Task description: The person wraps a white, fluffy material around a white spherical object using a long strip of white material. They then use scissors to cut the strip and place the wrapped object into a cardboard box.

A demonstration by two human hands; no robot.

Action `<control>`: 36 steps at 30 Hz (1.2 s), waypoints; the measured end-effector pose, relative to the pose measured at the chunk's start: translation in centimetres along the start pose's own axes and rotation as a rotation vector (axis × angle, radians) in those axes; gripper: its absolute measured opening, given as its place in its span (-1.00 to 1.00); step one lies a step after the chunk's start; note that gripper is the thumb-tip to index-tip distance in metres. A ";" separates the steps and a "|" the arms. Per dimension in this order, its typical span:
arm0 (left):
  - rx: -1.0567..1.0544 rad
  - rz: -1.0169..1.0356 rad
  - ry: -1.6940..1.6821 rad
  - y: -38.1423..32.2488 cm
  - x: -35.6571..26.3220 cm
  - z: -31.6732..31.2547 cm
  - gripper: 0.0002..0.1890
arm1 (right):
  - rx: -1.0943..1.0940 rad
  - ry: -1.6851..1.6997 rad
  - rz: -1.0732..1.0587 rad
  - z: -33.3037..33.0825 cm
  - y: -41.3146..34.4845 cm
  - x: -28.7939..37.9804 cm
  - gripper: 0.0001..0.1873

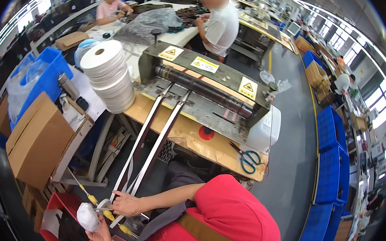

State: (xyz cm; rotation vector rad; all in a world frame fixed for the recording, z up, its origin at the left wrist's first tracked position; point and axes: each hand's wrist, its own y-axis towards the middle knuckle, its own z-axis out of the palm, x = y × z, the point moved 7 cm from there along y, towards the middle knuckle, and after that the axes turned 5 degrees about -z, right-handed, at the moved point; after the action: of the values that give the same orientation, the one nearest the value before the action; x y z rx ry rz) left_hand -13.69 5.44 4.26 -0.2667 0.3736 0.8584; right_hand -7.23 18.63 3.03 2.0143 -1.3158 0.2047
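Observation:
My left hand (pixel 101 232) holds a white, soft-looking bundle (pixel 88 217) low in the view; what is inside it cannot be told. Above and to its right, my right hand (pixel 126 205) has its fingers on a narrow white tape (pixel 103 209), beside a small pale roll (pixel 104 203). A thin rod with yellow wrapped sections (pixel 107 214) slants beneath both hands. Two long white-and-dark strips (pixel 155 141) stretch from near my hands up to a metal roller machine (pixel 202 87) and enter under its dark roller.
The machine's wooden table (pixel 191 142) carries teal-handled scissors (pixel 250 161) and a red disc (pixel 206 133). Stacked white tape rolls (pixel 107 79) stand left, near a cardboard box (pixel 38 139). A red bin (pixel 67 199) sits below. Blue crates (pixel 329 178) line the right aisle. Co-workers (pixel 217 27) are beyond.

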 end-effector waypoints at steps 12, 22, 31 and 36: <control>-0.140 0.171 0.288 0.1 -1.8 -2.1 -0.30 | -0.012 -0.074 -0.037 -1.5 0.2 0.9 -0.85; -0.524 0.517 1.130 -1.7 -3.7 3.1 -0.42 | 0.118 -0.061 -0.110 -0.7 -0.3 1.8 -0.80; -0.425 0.340 1.953 -1.4 -3.0 5.3 -0.48 | 0.246 0.191 -0.128 -1.5 1.3 2.7 -0.82; -0.091 -0.309 1.467 -1.3 0.5 0.3 -0.46 | 0.310 0.506 -0.016 -2.6 3.5 2.1 -0.82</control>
State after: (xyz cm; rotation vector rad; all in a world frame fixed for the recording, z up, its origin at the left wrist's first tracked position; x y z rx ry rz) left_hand -12.31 5.07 4.40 -1.0061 1.6023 0.2327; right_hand -8.62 17.99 7.61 2.0330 -0.9848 0.8951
